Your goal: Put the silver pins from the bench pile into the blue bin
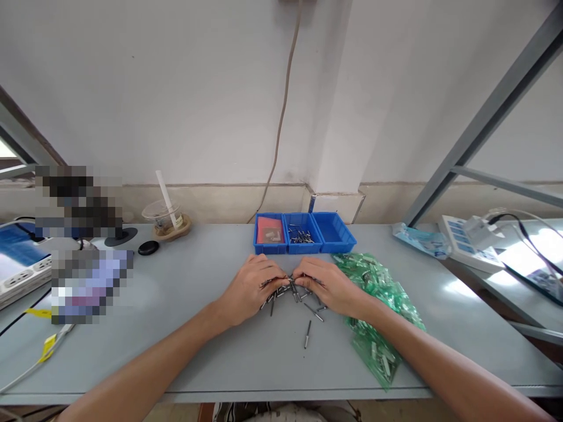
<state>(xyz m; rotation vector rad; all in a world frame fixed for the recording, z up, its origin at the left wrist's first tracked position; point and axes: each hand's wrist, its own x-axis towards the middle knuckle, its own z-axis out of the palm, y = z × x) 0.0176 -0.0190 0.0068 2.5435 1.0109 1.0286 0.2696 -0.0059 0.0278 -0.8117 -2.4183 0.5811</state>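
My left hand [253, 286] and my right hand [328, 284] meet over a loose pile of small metal pins [294, 291] on the grey table. The fingertips of both are pinched together around thin dark pins, nearly touching each other. Part of the pile is hidden under the fingers. One pin with a thicker silvery end [307, 335] lies apart, closer to the front edge. Just behind the hands stand three joined blue bins: the left bin [270, 249] holds a red card and a small bag, the middle bin [299, 248] several metal pins.
The right blue bin [338, 245] stands beside the others. Green plastic bags [385, 299] of small parts lie under and beside my right forearm. Farther out are a plastic cup [165, 217], a black round lid [148, 248], a blue packet [420, 240] and power strips [468, 243] with cables.
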